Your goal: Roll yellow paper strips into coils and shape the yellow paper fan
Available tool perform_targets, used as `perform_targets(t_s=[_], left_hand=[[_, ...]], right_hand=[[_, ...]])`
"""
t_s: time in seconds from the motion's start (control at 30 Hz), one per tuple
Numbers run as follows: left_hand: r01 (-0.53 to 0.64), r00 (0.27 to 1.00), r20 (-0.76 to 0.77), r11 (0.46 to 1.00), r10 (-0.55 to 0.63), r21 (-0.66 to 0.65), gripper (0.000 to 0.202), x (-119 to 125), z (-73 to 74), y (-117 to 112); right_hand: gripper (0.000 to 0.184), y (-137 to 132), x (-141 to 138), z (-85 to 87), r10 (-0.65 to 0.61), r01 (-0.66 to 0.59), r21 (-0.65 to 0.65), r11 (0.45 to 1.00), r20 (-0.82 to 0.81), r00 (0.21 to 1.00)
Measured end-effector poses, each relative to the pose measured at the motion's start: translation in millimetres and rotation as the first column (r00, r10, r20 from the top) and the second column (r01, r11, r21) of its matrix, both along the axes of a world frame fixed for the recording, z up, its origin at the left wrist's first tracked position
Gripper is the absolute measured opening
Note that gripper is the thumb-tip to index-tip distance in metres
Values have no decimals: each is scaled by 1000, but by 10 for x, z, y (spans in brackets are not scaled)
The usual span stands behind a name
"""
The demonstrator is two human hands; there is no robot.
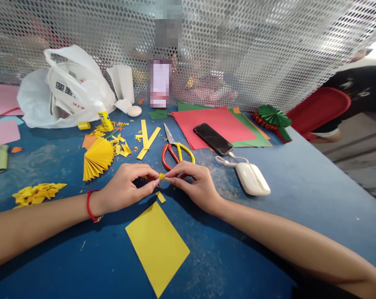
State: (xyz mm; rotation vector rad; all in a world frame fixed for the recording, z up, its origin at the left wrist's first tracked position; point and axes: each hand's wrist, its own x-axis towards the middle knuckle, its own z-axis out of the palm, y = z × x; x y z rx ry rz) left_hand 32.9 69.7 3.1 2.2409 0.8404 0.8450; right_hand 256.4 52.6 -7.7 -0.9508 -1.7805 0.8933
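Note:
Between the fingertips of both hands is a small yellow paper piece (161,176). My left hand (125,185), with a red bracelet at the wrist, pinches it from the left. My right hand (196,185) pinches it from the other side. Just below the fingers lies a short yellow paper strip (160,197), near a yellow paper sheet (157,249) on the blue table. Scissors (175,149) with one red and one yellow handle rest beyond my right hand, blades pointing away. A pleated yellow paper fan (97,158) lies left of my left hand, beside a glue stick (104,118).
Folded yellow pieces (38,194) are heaped at left. Farther back stand a white plastic bag (72,91) and a propped phone (160,83). Red paper (213,120), a black phone (213,139), a white power bank (252,178) and a green paper fan (272,116) lie to the right.

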Motion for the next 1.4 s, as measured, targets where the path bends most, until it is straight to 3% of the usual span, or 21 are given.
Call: perform_targets(t_s=[0.27, 0.43, 0.73, 0.97, 1.4], left_hand=[[51, 999, -3, 998, -51, -47, 14, -6, -4, 9], [36, 999, 6, 998, -36, -54, 12, 1, 2, 15], [-1, 1000, 26, 998, 3, -64, 7, 14, -1, 22], [-7, 1000, 20, 998, 9, -55, 10, 20, 8, 20], [-28, 999, 35, 998, 30, -61, 11, 10, -14, 10]], right_hand=[[3, -7, 3, 4, 29, -29, -1, 1000, -34, 999], [8, -20, -8, 12, -36, 28, -108, 994, -73, 997], [15, -31, -17, 4, -127, 116, -110, 987, -101, 987], [5, -23, -9, 4, -71, 65, -76, 995, -84, 994], [9, 13, 17, -22, 27, -26, 36, 999, -22, 999]])
